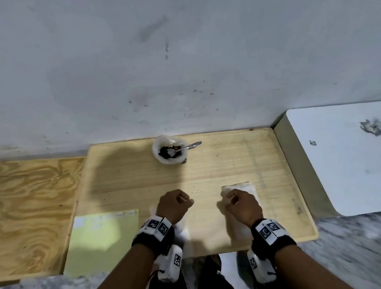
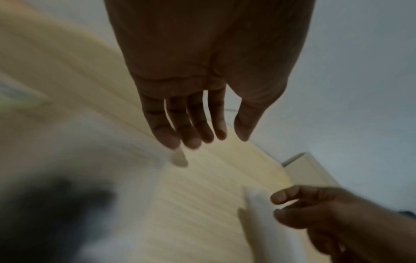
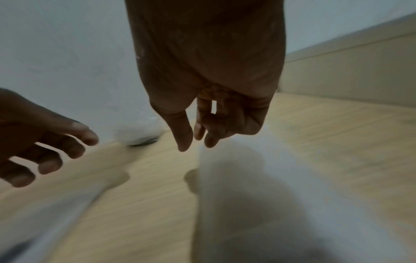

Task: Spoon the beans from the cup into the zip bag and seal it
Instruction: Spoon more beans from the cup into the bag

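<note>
A white cup [image 1: 169, 150] of dark beans stands at the far edge of the pale wooden board [image 1: 219, 165], with a metal spoon [image 1: 190, 146] resting in it, handle to the right. A whitish zip bag [image 1: 244, 189] lies flat on the board's right side. My right hand [image 1: 232, 198] hovers over that bag's near left part with loosely curled fingers [image 3: 184, 140] and holds nothing. A second whitish bag [image 1: 181, 231] lies under my left wrist. My left hand [image 1: 184, 200] hangs over the board, its fingers [image 2: 171, 138] relaxed and empty. The wrist views are blurred.
A grey wall rises right behind the board. A plywood panel [image 1: 31, 212] lies to the left, with a pale green sheet [image 1: 104, 235] at the near left. A white tabletop [image 1: 343, 155] stands to the right. Marbled floor shows below the near edge.
</note>
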Demonstrator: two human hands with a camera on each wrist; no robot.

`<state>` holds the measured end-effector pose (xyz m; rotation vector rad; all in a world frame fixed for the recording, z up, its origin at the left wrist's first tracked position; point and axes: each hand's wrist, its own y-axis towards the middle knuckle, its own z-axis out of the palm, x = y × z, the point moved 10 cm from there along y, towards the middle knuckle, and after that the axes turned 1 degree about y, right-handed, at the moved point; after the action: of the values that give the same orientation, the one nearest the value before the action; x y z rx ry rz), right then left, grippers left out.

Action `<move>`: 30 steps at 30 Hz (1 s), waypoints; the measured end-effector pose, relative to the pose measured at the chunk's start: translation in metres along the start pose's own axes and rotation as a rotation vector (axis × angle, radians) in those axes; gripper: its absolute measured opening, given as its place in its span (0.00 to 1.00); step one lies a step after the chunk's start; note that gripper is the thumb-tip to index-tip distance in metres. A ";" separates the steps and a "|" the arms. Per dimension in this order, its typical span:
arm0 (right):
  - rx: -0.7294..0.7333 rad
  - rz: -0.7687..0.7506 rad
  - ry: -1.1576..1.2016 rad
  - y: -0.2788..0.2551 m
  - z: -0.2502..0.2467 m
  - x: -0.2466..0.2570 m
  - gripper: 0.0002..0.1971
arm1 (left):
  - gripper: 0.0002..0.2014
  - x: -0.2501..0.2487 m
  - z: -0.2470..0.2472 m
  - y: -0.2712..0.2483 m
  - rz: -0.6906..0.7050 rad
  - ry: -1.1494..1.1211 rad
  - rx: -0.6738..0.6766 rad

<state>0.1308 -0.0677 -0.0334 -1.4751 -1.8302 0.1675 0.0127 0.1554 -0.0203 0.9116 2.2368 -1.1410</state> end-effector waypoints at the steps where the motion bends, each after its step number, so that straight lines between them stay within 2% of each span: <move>1: -0.032 0.046 -0.004 0.003 -0.013 -0.017 0.15 | 0.08 -0.014 0.019 0.006 0.005 -0.038 0.065; 4: -0.072 0.182 -0.010 0.010 -0.033 -0.064 0.30 | 0.09 -0.042 0.080 0.017 -0.057 -0.135 0.253; 6: -0.036 0.224 -0.073 0.016 -0.030 -0.088 0.42 | 0.08 -0.050 0.111 0.023 -0.100 -0.153 0.276; 8: 0.011 0.214 -0.133 0.023 -0.019 -0.103 0.49 | 0.07 -0.053 0.132 0.026 -0.122 -0.116 0.257; 10: -0.015 0.207 -0.093 0.023 -0.021 -0.108 0.46 | 0.05 -0.053 0.148 0.027 -0.151 -0.113 0.243; 14: -0.112 0.188 0.071 0.015 -0.031 -0.109 0.27 | 0.04 -0.047 0.161 0.029 -0.186 -0.147 0.207; 23: -0.161 0.062 0.335 0.010 -0.037 -0.107 0.05 | 0.05 -0.041 0.152 0.030 -0.194 -0.198 0.092; 26: -0.121 0.040 0.464 0.013 -0.042 -0.104 0.13 | 0.05 -0.048 0.138 0.026 -0.137 -0.227 0.000; 29: 0.006 0.009 0.586 0.009 -0.050 -0.080 0.06 | 0.04 -0.065 0.109 0.017 -0.007 -0.294 -0.123; 30: 0.069 -0.024 0.590 0.005 -0.052 -0.064 0.09 | 0.05 -0.071 0.096 0.013 0.038 -0.328 -0.164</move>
<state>0.1700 -0.1407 -0.0297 -1.2798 -1.3467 -0.1985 0.0798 0.0568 -0.0326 0.6459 2.0022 -0.9923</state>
